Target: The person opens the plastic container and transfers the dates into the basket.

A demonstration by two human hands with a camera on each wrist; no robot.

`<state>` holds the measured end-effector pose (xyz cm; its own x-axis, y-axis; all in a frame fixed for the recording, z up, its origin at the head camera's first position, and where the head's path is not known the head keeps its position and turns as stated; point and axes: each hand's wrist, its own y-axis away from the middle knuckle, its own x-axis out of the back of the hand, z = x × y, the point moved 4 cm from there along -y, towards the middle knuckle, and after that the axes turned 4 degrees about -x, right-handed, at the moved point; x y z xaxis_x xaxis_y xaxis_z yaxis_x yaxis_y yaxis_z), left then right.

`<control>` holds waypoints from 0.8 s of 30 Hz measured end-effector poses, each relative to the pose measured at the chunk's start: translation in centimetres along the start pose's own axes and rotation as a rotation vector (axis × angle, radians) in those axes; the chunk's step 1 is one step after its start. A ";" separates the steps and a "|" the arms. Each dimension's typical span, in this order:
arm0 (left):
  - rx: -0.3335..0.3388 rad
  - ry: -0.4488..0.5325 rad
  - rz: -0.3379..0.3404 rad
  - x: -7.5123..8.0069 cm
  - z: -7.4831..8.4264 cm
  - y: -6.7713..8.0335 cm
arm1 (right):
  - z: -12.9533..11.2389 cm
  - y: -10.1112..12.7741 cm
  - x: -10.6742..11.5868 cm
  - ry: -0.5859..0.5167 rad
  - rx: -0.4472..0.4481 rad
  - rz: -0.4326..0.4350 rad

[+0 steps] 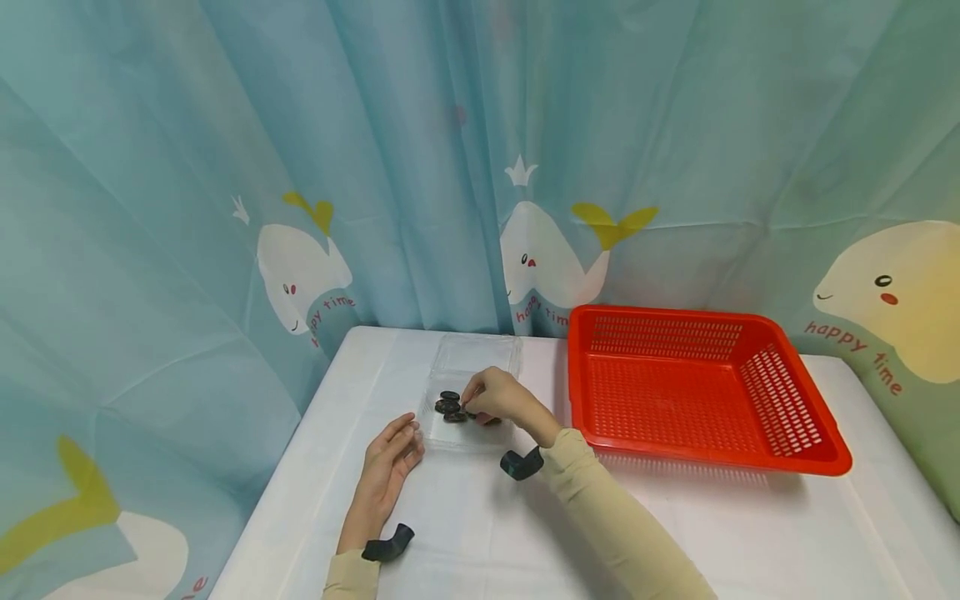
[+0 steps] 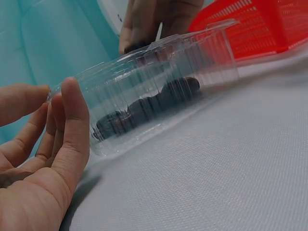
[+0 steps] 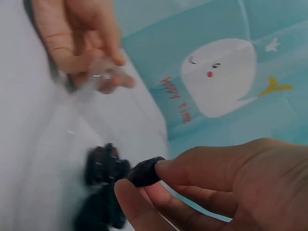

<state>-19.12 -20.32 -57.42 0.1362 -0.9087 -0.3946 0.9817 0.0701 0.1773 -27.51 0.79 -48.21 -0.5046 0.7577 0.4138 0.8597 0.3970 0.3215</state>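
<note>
A clear plastic box lies on the table with its hinged lid folded back toward the curtain. Several small dark oval pieces are inside it, glossy in places; their kind does not show. My left hand is at the box's left side, thumb and fingertips pinching its corner edge in the left wrist view. Over the box's right half, my right hand pinches one dark oval piece between thumb and finger. In the right wrist view that piece is above the others.
A red plastic basket with slotted sides stands right of the box, near the right forearm. White cloth covers the table. Behind hangs a blue curtain with whale prints. Each wrist wears a black band.
</note>
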 end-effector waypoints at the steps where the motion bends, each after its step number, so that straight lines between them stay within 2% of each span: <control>1: 0.001 0.003 0.004 0.0 0.0 0.0 | -0.1 0.1 0.3 -0.025 -0.005 -0.009; 16: 0.012 0.001 -0.004 0.1 -0.2 0.0 | -0.6 1.2 7.0 -0.195 -0.024 -0.066; 24: 0.001 -0.004 -0.007 0.0 0.0 0.0 | 0.4 2.1 10.8 -0.334 0.044 -0.073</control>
<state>-19.10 -20.31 -57.39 0.1287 -0.9107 -0.3925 0.9825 0.0633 0.1755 -31.16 10.03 -43.43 -0.5175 0.8512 0.0872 0.8286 0.4730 0.2994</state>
